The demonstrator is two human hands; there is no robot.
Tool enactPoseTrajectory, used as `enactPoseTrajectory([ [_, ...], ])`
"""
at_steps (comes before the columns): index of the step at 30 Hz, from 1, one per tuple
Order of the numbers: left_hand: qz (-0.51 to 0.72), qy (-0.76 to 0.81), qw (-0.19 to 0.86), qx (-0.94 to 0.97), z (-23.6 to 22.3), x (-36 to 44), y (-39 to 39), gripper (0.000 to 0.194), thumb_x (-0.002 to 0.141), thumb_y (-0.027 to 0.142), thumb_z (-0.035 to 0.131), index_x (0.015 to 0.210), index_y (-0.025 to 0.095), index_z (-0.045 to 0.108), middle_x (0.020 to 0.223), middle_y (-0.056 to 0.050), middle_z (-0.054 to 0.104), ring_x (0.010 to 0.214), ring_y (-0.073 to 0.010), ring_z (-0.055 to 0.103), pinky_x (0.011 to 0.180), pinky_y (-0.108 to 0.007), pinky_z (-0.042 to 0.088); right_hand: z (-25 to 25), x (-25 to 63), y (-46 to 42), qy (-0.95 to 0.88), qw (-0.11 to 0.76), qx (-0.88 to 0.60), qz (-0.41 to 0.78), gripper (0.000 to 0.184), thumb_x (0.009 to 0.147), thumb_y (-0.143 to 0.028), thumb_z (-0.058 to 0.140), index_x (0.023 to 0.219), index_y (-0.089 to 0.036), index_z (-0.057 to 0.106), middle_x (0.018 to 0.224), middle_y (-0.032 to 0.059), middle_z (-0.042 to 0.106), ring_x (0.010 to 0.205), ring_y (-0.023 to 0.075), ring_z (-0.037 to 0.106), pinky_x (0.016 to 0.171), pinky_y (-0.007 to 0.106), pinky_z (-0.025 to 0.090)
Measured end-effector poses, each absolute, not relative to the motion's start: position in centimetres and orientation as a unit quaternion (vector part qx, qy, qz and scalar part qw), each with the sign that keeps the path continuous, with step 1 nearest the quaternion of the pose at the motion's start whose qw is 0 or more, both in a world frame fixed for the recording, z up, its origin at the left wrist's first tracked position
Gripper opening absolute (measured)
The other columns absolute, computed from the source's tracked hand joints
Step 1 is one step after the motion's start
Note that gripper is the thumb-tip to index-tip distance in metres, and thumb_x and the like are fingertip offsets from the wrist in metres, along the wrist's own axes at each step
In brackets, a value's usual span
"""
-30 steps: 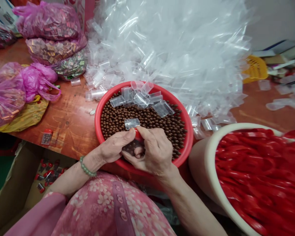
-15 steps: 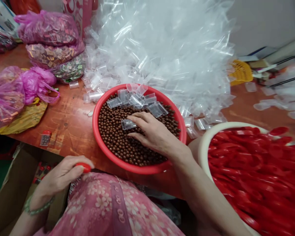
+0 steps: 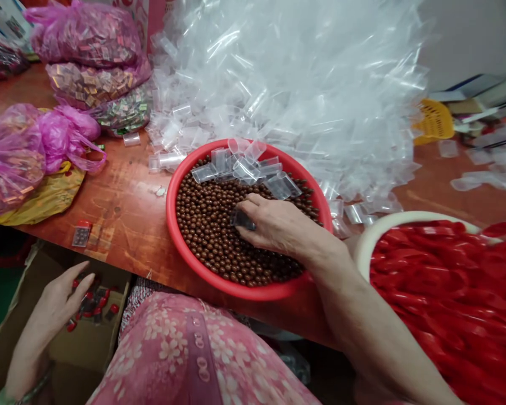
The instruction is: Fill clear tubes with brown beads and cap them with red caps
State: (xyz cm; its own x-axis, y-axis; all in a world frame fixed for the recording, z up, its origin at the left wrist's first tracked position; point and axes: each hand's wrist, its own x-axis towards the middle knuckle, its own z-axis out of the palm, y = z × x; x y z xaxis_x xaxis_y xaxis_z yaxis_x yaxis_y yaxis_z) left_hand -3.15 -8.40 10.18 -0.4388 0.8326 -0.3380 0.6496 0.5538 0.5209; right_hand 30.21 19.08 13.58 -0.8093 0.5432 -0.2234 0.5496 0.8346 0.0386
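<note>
My right hand (image 3: 263,222) dips into brown balls (image 3: 211,225) that fill a red basin (image 3: 175,236). Its fingers close round a clear plastic tube (image 3: 242,220), partly sunk among the balls. Several more clear tubes (image 3: 247,169) lie on the balls at the basin's far side. Over a cardboard box (image 3: 84,354) at lower left, my left hand (image 3: 53,309) is open, thumb and fingers apart, holding nothing. Inside that box are several small clear containers with red caps (image 3: 95,306). One similar red-capped container (image 3: 81,233) rests on the table's edge.
Behind the basin rises a large heap of clear tubes (image 3: 295,84). A cream bucket (image 3: 365,247) of red plastic pieces (image 3: 442,298) stands at right. Pink bags (image 3: 88,39) of small packets sit at left, and a yellow basket (image 3: 436,121) lies at back right.
My left hand has moved left and down over the box and let go of the red-capped piece. My right hand has pushed the tube lower into the balls.
</note>
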Motion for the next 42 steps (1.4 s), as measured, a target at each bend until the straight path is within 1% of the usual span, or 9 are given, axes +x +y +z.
enactPoseTrajectory([
  [7,0.412,0.619,0.220,0.632,11.6,8.7,3.3,0.043,0.099,0.030,0.040,0.129,0.006,0.057,0.134,-0.017,0.059,0.127,-0.0208,0.055,0.112,-0.034,0.041,13.6,27.2,18.5,0.950,0.183,0.253,-0.011,0.018,0.080,0.000,0.055,0.093,-0.009,0.063,0.091,0.0128,0.060,0.069,0.0244,0.062,0.056,0.033,0.040],
  [11,0.346,0.622,0.077,0.698,9.4,12.6,7.2,0.048,0.099,0.026,0.035,0.135,-0.003,0.048,0.142,-0.025,0.049,0.138,-0.0295,0.043,0.117,-0.048,0.034,11.7,28.4,19.9,0.957,0.085,0.241,-0.136,0.018,0.076,-0.007,0.065,0.093,-0.012,0.060,0.093,0.0095,0.060,0.080,0.0239,0.061,0.068,0.029,0.046],
  [16,0.290,0.639,0.009,0.712,8.6,13.1,7.5,0.049,0.099,0.022,0.034,0.137,-0.006,0.044,0.143,-0.027,0.047,0.136,-0.0315,0.045,0.112,-0.048,0.039,9.7,30.9,20.5,0.894,-0.141,0.242,-0.351,0.028,0.081,-0.023,0.068,0.106,-0.014,0.060,0.098,0.0060,0.063,0.086,0.0225,0.060,0.078,0.030,0.048],
  [24,0.228,0.647,-0.009,0.727,9.0,12.9,7.5,0.047,0.098,0.019,0.034,0.136,-0.004,0.046,0.143,-0.024,0.048,0.135,-0.0305,0.045,0.112,-0.047,0.039,10.8,31.5,19.7,0.788,-0.200,0.286,-0.507,0.042,0.083,-0.047,0.075,0.110,-0.017,0.063,0.090,0.0028,0.061,0.067,0.0170,0.055,0.060,0.026,0.047],
  [28,0.197,0.654,0.001,0.730,9.2,13.1,7.7,0.047,0.097,0.020,0.035,0.136,-0.005,0.046,0.142,-0.025,0.048,0.135,-0.0318,0.046,0.111,-0.048,0.039,11.8,32.2,19.6,0.840,-0.181,0.284,-0.424,0.033,0.088,-0.037,0.070,0.112,-0.016,0.062,0.095,0.0044,0.061,0.070,0.0180,0.058,0.063,0.027,0.048],
  [32,0.150,0.660,0.021,0.736,9.7,13.4,8.1,0.048,0.095,0.017,0.038,0.136,-0.006,0.046,0.142,-0.027,0.048,0.134,-0.0342,0.047,0.111,-0.048,0.039,13.0,31.0,19.2,0.934,0.042,0.322,-0.148,0.020,0.086,-0.016,0.069,0.104,-0.011,0.064,0.100,0.0107,0.060,0.088,0.0277,0.062,0.074,0.033,0.049],
  [35,0.124,0.664,0.030,0.737,9.8,13.6,8.5,0.050,0.092,0.014,0.039,0.137,-0.006,0.045,0.143,-0.027,0.046,0.134,-0.0356,0.046,0.111,-0.049,0.039,13.1,29.1,19.1,0.930,0.149,0.327,-0.074,0.011,0.086,-0.009,0.064,0.097,-0.010,0.064,0.097,0.0116,0.059,0.080,0.0265,0.062,0.067,0.032,0.048],
  [38,0.125,0.661,0.035,0.739,9.8,13.6,8.6,0.051,0.091,0.014,0.040,0.138,-0.006,0.044,0.143,-0.027,0.046,0.134,-0.0353,0.046,0.111,-0.048,0.040,12.2,28.5,19.5,0.940,0.108,0.298,-0.127,0.012,0.084,-0.007,0.066,0.095,-0.010,0.064,0.096,0.0105,0.059,0.083,0.0255,0.061,0.073,0.032,0.049],
  [42,0.147,0.658,0.043,0.737,9.7,13.5,8.5,0.049,0.093,0.016,0.038,0.137,-0.005,0.045,0.142,-0.026,0.048,0.134,-0.0349,0.047,0.111,-0.049,0.041,10.7,30.3,20.0,0.915,-0.084,0.278,-0.279,0.026,0.082,-0.015,0.071,0.107,-0.012,0.064,0.097,0.0077,0.060,0.087,0.0237,0.059,0.080,0.032,0.048],
])
